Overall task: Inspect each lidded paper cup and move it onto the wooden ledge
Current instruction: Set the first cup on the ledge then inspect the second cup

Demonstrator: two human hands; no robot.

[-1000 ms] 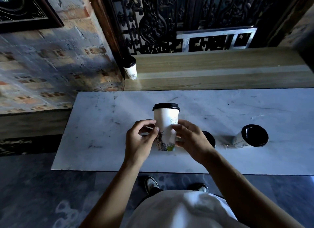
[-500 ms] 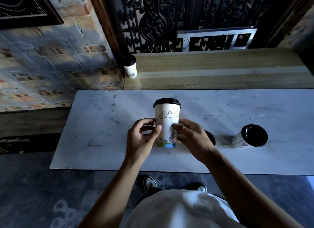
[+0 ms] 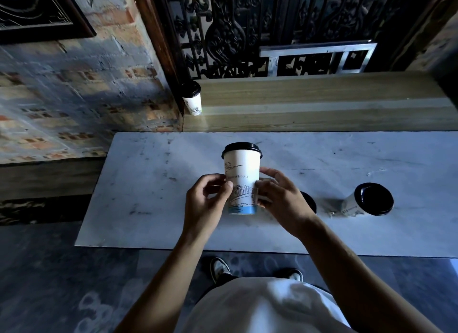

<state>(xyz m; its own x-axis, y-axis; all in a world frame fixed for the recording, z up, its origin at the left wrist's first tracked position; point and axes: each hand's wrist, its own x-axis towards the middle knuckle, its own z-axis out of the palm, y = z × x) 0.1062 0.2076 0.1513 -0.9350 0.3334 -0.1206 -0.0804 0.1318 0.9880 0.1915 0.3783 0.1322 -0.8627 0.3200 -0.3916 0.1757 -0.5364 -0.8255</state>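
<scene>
Two hands, left (image 3: 207,203) and right (image 3: 281,201), pinch the upright cup (image 3: 241,179) between them; it has turned since a second ago, now showing a bridge drawing, so inspection continues. Right of the hands, two cups (image 3: 371,200) wait on the marble surface (image 3: 148,184). Beyond, one cup (image 3: 192,97) stands on the ledge (image 3: 309,102) by brick wall (image 3: 62,89).

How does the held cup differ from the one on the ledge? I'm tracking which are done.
The held cup is gripped by the left hand and right hand above the marble table; the ledge cup stands untouched on the wooden ledge. The held cup shows a blue base band, the ledge cup a greenish one. Both are upright, white, black-lidded.
</scene>
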